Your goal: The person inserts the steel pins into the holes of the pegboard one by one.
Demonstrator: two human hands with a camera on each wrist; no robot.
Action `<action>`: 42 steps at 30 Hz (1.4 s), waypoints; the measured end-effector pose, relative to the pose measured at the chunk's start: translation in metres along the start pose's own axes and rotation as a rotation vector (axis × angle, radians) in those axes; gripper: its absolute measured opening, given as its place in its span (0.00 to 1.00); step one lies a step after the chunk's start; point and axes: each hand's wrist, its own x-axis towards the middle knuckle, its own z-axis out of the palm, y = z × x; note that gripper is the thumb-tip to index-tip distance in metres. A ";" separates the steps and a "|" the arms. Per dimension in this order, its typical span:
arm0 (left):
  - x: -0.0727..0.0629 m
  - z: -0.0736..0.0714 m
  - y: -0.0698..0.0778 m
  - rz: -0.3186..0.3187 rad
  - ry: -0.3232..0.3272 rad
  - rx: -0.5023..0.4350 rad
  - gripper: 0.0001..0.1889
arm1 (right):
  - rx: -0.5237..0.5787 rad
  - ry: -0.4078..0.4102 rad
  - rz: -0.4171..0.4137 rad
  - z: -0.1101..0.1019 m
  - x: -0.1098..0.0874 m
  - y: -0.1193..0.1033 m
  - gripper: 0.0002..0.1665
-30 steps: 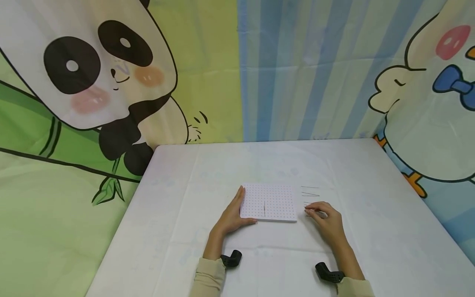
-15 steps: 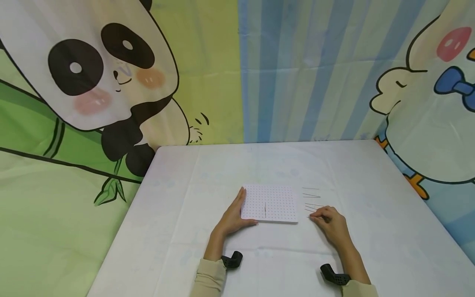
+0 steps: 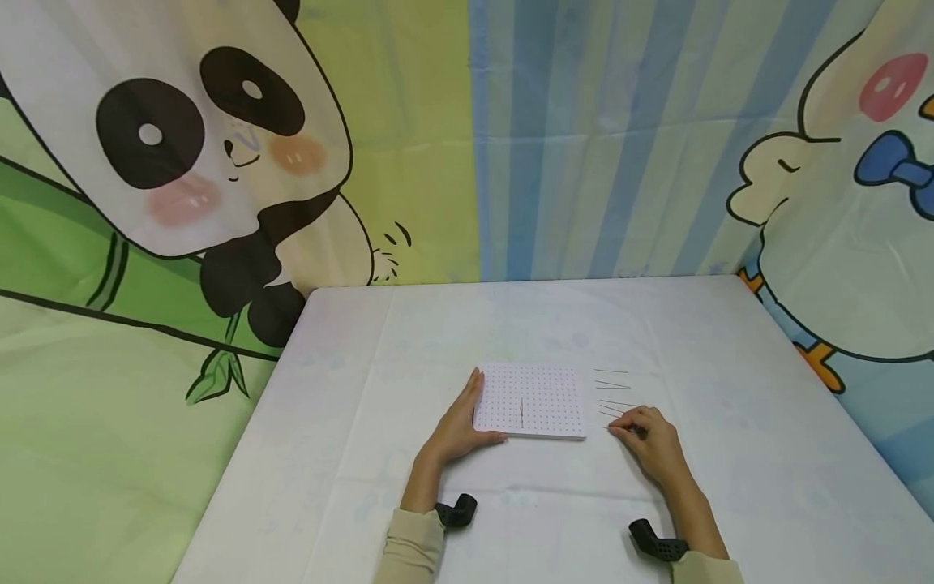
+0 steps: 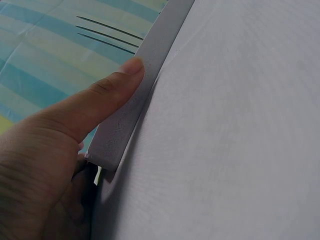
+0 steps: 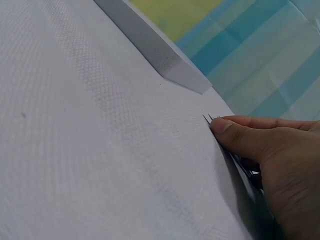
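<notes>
A white board with a grid of small holes (image 3: 550, 397) lies on the table. My left hand (image 3: 457, 423) braces its near left corner, straight fingers along the left side and thumb against the front edge. Three thin dark needles (image 4: 107, 34) stand up from the board in the left wrist view. To the right of the board, my right hand (image 3: 651, 442) is low over the table. Its thumb and index fingertip pinch a needle (image 5: 206, 120), whose pointed end shows past the thumb; a second point shows close beside it.
Several loose needles (image 3: 613, 386) lie in a rough column on the white-covered table (image 3: 379, 341), right of the board and just beyond my right hand. A patterned curtain (image 3: 569, 162) hangs behind the table's far edge.
My right hand has drawn slightly right and nearer to me, to the lowest needle of the column, and then holds still. My left hand and the board stay put.
</notes>
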 end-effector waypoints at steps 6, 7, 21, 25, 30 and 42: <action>0.000 0.000 0.001 -0.006 -0.006 -0.003 0.63 | -0.015 -0.009 0.003 -0.001 0.000 -0.003 0.09; 0.000 -0.001 0.002 -0.004 -0.006 -0.005 0.63 | -0.016 -0.012 0.006 0.000 0.000 -0.004 0.08; 0.000 -0.005 0.002 0.010 -0.004 -0.001 0.63 | 0.154 0.036 0.042 0.026 0.039 -0.062 0.05; 0.001 -0.003 0.001 0.012 -0.004 -0.007 0.63 | 0.250 0.051 0.040 0.043 0.048 -0.078 0.05; 0.000 -0.003 0.002 0.010 -0.007 -0.011 0.63 | 0.419 0.048 0.015 0.066 0.050 -0.081 0.05; -0.001 -0.003 0.002 0.037 -0.006 -0.025 0.63 | 0.597 0.028 -0.077 0.095 0.045 -0.093 0.07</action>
